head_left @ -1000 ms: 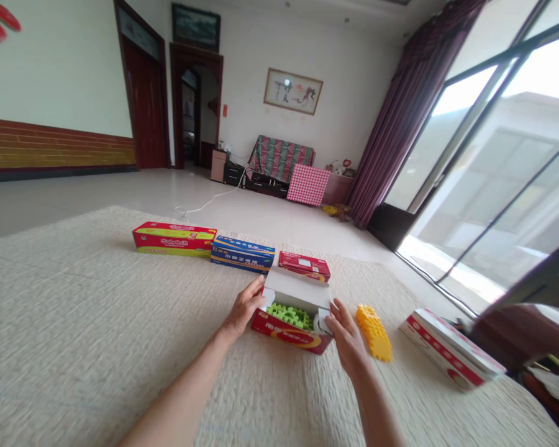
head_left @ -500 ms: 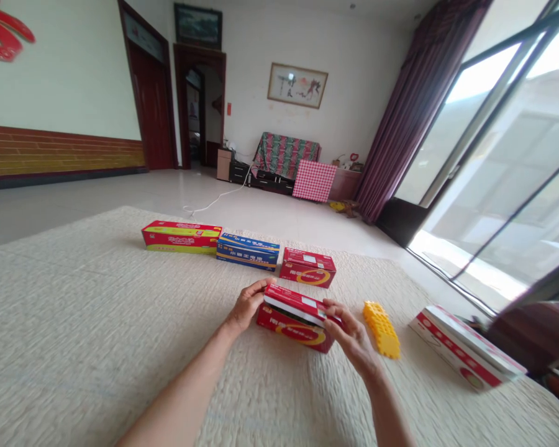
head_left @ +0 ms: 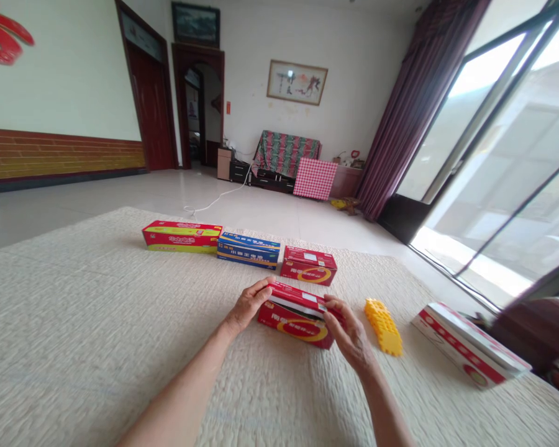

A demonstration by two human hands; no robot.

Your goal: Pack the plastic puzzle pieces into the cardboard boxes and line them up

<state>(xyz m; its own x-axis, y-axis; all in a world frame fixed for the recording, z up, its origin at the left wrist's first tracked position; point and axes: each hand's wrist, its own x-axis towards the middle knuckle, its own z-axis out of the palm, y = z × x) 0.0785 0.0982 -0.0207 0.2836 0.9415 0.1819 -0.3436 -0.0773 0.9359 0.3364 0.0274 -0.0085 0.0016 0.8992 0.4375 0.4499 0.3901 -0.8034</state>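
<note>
At the back, a white wall (head_left: 354, 74) with a dark red door (head_left: 151, 112) to the left; along the right side, tall glass panels (head_left: 507, 149) beside a gathered purple curtain (head_left: 400, 112). Across the foreground, a broad cream mat (head_left: 97, 323) with a ribbed texture, and beyond it a glossy pale floor (head_left: 256, 208). Near the white wall, a low unit draped in a green-and-pink patterned cloth (head_left: 286, 151), with a red-and-white checked cloth (head_left: 314, 179) to the right. Higher up, a framed picture (head_left: 297, 82).

On the cream mat, far right, a white-and-red box (head_left: 468, 347), set at a slant. Farther back, in a row from left to right: a red-and-yellow box (head_left: 182, 238), a blue box (head_left: 248, 251) just beside it, then a back red box (head_left: 308, 267).

Directly nearer, resting on the cream mat, the front red box (head_left: 294, 324), between both hands. At one end, the left hand (head_left: 246, 307), grip grasping the upper corner. At the other end, the right hand (head_left: 351, 332), grip grasping the box too, fingertips on the lid (head_left: 293, 294), thumb at the front edge.

Right of the right hand, apart from the boxes, a toothed yellow piece (head_left: 384, 328). Smallest of all, under the nearly lowered lid, a narrow dark gap.
</note>
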